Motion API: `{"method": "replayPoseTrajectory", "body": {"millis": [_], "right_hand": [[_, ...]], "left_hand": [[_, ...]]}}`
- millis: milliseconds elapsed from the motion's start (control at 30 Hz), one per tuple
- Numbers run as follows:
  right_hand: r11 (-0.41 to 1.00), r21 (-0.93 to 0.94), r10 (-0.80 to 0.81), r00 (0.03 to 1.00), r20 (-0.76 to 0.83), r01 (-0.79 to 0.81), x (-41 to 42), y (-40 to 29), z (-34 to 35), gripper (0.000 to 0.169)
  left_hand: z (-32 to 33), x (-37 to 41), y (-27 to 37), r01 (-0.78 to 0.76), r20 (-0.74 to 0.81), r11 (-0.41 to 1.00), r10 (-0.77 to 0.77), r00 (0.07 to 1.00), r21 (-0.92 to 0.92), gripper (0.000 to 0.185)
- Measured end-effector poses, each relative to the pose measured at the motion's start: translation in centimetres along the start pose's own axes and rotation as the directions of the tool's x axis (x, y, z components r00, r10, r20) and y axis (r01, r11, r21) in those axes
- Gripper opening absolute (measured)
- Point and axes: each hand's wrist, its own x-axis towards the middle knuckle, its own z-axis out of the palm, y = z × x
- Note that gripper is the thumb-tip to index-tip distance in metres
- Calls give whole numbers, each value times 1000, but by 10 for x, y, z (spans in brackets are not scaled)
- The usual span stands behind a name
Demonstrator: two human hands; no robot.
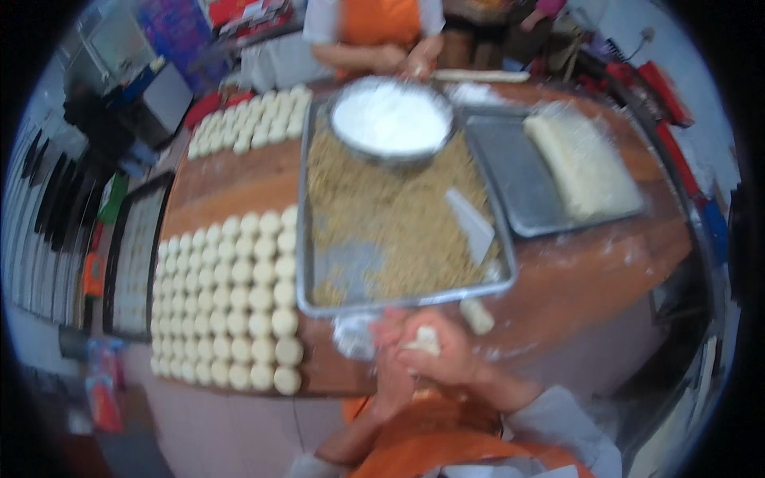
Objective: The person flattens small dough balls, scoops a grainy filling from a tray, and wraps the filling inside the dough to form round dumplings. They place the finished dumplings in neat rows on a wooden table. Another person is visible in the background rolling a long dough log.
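A small piece of pale dough pokes out of the curled thumb and fingers of my right hand. My left hand is pressed against the side of my right hand, its fingers pointing away from me; blur hides whether it also grips the dough. Both hands are just off the near rim of a metal tray that holds a brown crumbly filling and a white scraper. To the right of my hands lies a short dough roll, and white flour is heaped to their left.
Rows of round dough pieces cover the table's left side, with more dough balls behind. A bowl of white powder rests on the tray's far end. A dough slab lies on another tray. Across the table, a person's hands work.
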Motion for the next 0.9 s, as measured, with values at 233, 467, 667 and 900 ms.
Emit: {"method": "replayPoseTrajectory", "body": {"millis": [233, 467, 667, 900], "right_hand": [[953, 295, -12, 986, -164, 61, 13, -27, 11, 41], [975, -36, -219, 975, 31, 220, 9, -18, 3, 29], [903, 372, 201, 977, 73, -214, 4, -23, 6, 20], [965, 13, -264, 964, 23, 264, 0, 0, 0, 33]], "left_hand": [[9, 11, 29, -193, 4, 979, 193, 981, 73, 28], [-8, 2, -4, -119, 1, 982, 120, 993, 145, 26], [-3, 10, 35, -183, 145, 969, 159, 977, 167, 46], [-3, 4, 15, -133, 122, 991, 133, 984, -7, 61]]}}
